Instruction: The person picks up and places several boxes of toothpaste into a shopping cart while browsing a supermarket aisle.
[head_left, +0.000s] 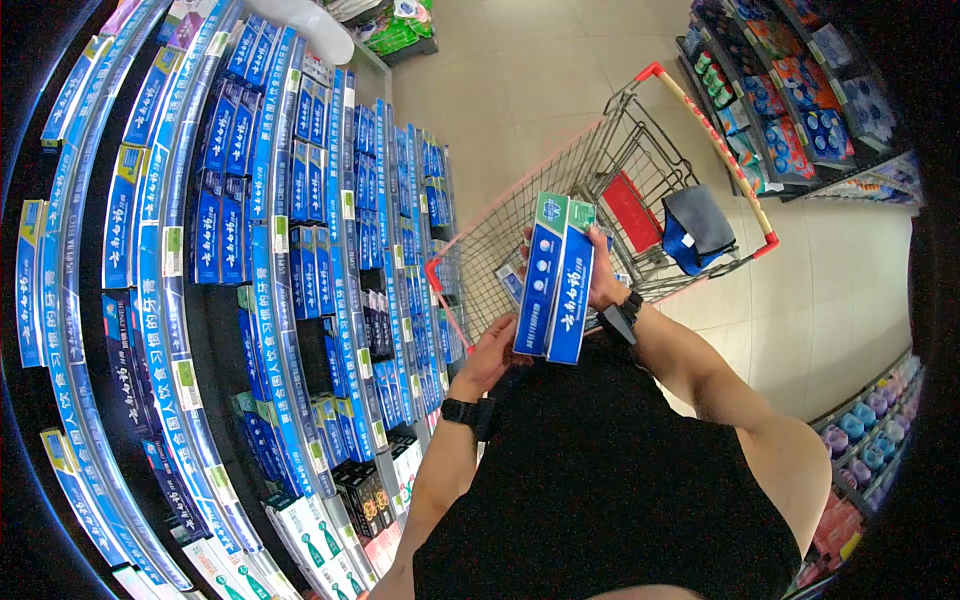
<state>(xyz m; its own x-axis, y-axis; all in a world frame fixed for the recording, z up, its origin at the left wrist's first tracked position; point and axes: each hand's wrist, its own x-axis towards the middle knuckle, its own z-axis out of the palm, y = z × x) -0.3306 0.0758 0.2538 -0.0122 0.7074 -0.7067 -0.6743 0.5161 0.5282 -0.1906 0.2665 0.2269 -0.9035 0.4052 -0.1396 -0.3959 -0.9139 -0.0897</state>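
Two blue, white and green toothpaste boxes (553, 277) stand side by side before my chest, their printed faces turned up. My right hand (600, 271) grips them from the right, thumb along the edge; fingertips show past the left edge near the top. At the lower left corner, my left hand (491, 349) holds the boxes' end, its fingers partly hidden beneath. Both wrists wear black bands. Beyond the boxes is a wire shopping cart (517, 202), with a small package (510, 283) lying in its basket.
Shelves (262, 247) of mostly blue toothpaste boxes rise close on my left. A grey and blue cloth item (697, 225) hangs at the cart's seat, near its red-ended handle (712, 142). More stocked shelves (787, 97) stand at right. Tiled floor (517, 67) lies beyond the cart.
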